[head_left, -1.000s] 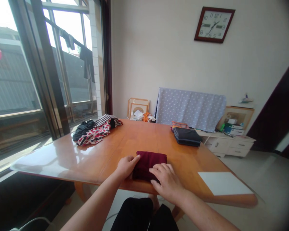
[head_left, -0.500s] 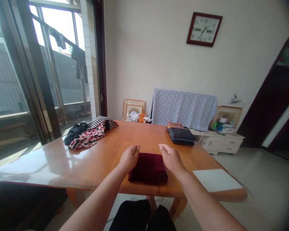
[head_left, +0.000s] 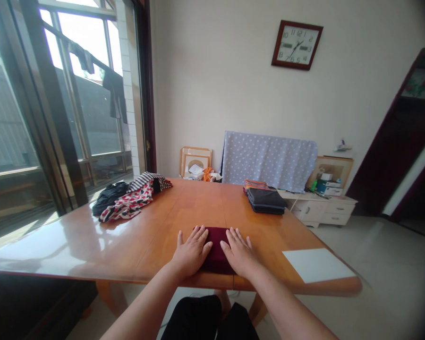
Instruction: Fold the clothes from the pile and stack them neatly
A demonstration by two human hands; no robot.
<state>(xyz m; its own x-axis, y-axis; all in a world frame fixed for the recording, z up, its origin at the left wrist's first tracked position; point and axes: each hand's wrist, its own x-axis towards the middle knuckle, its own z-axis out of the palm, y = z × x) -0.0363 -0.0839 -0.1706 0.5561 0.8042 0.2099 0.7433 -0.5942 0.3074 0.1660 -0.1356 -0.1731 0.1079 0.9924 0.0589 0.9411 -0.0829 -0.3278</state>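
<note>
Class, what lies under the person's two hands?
A folded maroon cloth lies under the left hand and right hand. Its middle shows between them; its sides are covered by the hands.

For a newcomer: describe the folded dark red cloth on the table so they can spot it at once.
On the wooden table, go to the near edge. The folded dark red cloth lies there, the left hand and right hand flat on it. Unlike the dark stack and patterned heap farther off, it sits alone.
</note>
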